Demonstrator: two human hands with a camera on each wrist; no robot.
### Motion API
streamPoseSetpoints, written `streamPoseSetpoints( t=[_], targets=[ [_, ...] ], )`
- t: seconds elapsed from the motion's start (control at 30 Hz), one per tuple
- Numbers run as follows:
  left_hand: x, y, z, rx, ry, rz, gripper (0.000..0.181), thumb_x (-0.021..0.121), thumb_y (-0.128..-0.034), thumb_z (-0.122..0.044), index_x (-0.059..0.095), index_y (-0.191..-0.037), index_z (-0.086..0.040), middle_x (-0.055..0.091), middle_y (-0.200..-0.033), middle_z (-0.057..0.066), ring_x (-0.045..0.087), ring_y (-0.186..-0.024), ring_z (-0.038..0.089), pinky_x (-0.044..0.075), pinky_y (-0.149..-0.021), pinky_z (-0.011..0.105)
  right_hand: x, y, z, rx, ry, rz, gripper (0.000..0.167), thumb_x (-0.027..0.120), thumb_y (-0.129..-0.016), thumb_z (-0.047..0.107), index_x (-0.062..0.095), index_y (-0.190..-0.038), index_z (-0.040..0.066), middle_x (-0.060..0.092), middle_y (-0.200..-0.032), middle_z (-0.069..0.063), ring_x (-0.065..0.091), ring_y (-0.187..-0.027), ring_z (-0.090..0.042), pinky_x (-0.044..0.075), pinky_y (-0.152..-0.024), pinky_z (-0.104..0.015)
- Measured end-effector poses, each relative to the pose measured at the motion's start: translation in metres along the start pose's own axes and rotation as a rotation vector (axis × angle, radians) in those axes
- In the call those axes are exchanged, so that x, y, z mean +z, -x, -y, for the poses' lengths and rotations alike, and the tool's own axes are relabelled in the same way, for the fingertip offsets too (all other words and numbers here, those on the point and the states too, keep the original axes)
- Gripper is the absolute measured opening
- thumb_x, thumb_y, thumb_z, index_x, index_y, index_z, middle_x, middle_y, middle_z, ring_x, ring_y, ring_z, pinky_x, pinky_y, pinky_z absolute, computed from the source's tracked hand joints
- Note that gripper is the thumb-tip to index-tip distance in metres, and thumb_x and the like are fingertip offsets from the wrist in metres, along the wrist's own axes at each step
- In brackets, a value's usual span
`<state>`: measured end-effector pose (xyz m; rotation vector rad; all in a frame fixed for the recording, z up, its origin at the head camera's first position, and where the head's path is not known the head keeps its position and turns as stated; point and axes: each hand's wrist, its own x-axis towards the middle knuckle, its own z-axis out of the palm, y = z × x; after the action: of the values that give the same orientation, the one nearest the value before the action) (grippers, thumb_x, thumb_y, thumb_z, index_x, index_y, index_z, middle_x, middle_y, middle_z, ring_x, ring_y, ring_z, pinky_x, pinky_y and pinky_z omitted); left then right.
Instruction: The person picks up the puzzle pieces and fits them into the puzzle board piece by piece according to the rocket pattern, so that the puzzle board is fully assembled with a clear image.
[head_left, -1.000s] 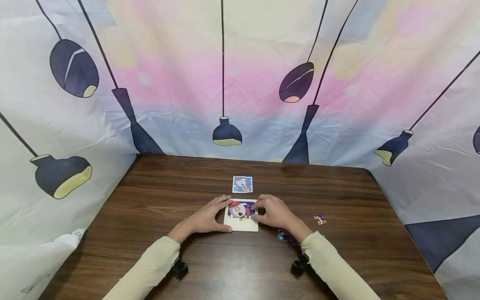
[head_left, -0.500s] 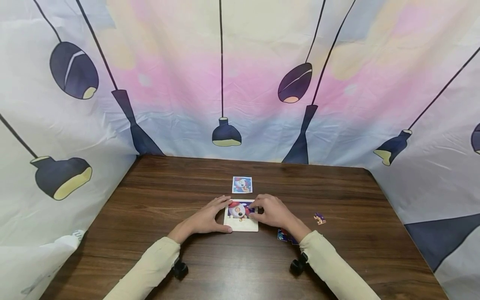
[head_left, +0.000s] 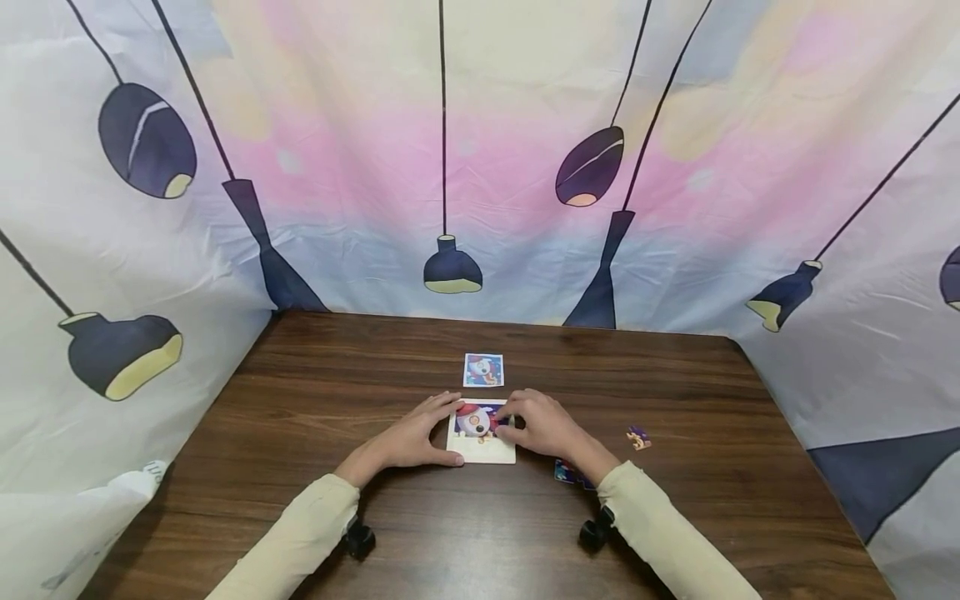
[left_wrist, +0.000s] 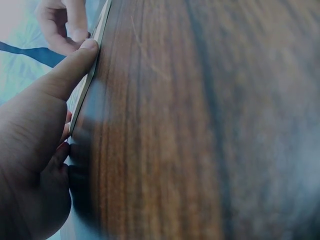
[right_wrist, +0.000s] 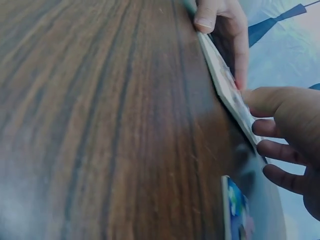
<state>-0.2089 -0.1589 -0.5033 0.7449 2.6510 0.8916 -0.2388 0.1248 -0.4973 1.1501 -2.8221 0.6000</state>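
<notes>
A small jigsaw board (head_left: pixel 487 453) lies flat on the table, its upper part covered by a cartoon picture and its lower strip pale and bare. My left hand (head_left: pixel 411 435) holds it by the left side, thumb at the near edge and fingers at the far edge. Over the picture's right part, my right hand (head_left: pixel 546 423) pinches a dark jigsaw piece (head_left: pixel 501 423), mostly hidden by the fingertips. In the right wrist view the thumb of that hand (right_wrist: pixel 295 117) is down at the board's surface (right_wrist: pixel 225 87), the other fingers loosely bent.
A square picture card (head_left: pixel 483 370) lies just beyond the board. One loose jigsaw piece (head_left: pixel 639 438) is to the right. More pieces (head_left: pixel 566 472) sit by the right forearm, partly covered by it. A printed cloth (head_left: pixel 360 267) hangs behind the wooden table (head_left: pixel 315 367).
My right hand has shifted slightly left over the picture with the dark jigsaw piece at its fingertips. My left hand keeps its hold on the jigsaw board.
</notes>
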Motion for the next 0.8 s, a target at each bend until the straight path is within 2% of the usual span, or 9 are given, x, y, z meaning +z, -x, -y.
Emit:
streamPoseSetpoints(
  t=[0.2, 0.5, 0.8],
  targets=[
    [0.0, 0.0, 0.0, -0.004, -0.004, -0.003, 0.101, 0.079, -0.0818, -0.061, 0.035, -0.161, -0.017, 0.023, -0.169, 0.004, 0.013, -0.157, 0.033, 0.023, -0.119, 0.063, -0.014, 0.015, -0.005, 0.007, -0.066, -0.084, 0.018, 0.072, -0.097, 0.03, 0.08, -0.109, 0.018, 0.071, -0.104, 0.007, 0.064, -0.099, -0.01, 0.056, -0.086, -0.038],
    [0.0, 0.0, 0.001, 0.009, -0.011, -0.006, 0.102, 0.079, -0.0819, -0.062, 0.034, -0.161, -0.015, 0.023, -0.169, 0.004, 0.013, -0.157, 0.033, 0.023, -0.119, 0.063, -0.042, 0.049, -0.022, -0.02, -0.072, -0.202, 0.021, 0.074, -0.096, 0.03, 0.079, -0.109, 0.015, 0.072, -0.105, 0.007, 0.066, -0.101, -0.012, 0.057, -0.086, -0.04],
    [0.0, 0.001, 0.0, 0.012, -0.005, -0.007, 0.101, 0.079, -0.0818, -0.061, 0.035, -0.161, -0.015, 0.023, -0.169, 0.004, 0.012, -0.157, 0.033, 0.022, -0.12, 0.063, -0.058, 0.096, -0.054, 0.037, -0.022, -0.284, 0.015, 0.077, -0.093, 0.023, 0.079, -0.106, 0.015, 0.072, -0.105, 0.007, 0.068, -0.1, -0.014, 0.058, -0.084, -0.042]
  ],
)
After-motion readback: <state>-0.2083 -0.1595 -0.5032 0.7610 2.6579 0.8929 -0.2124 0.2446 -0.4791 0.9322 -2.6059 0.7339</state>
